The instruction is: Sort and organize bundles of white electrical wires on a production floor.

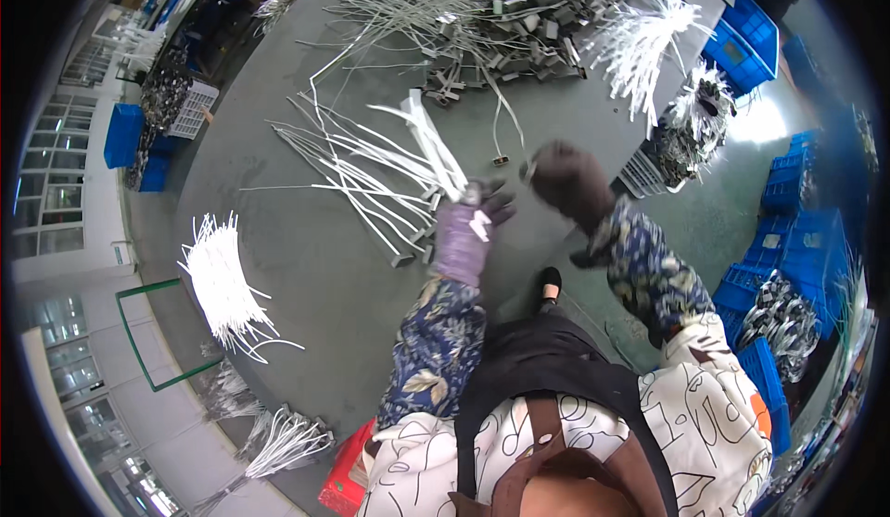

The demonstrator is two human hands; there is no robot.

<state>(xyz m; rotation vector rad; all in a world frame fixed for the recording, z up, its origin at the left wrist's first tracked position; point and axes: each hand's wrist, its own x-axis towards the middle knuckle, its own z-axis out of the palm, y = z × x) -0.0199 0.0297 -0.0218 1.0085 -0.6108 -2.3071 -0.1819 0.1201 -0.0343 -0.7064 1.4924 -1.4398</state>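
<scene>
My left hand point(466, 231), in a purple and dark glove, is closed around the lower end of a bundle of white cables point(434, 146). Its strands point up and away over the grey table point(324, 331). To the left of the bundle lies a loose spread of thin white cables point(348, 169), some with small grey blocks at their near ends. My right hand point(570, 186), in a dark brown glove, is closed above the table. What its fingertips pinch is too small to make out. Beside them lies a thin pale wire point(505, 109), near a small dark connector point(502, 160).
A big tangle of wires with grey blocks point(519, 25) covers the far table. White bundles lie at the far right point(644, 49) and left point(222, 280). Blue crates point(797, 248) stand on the floor at right, and a red box point(348, 471) is below the near-left edge.
</scene>
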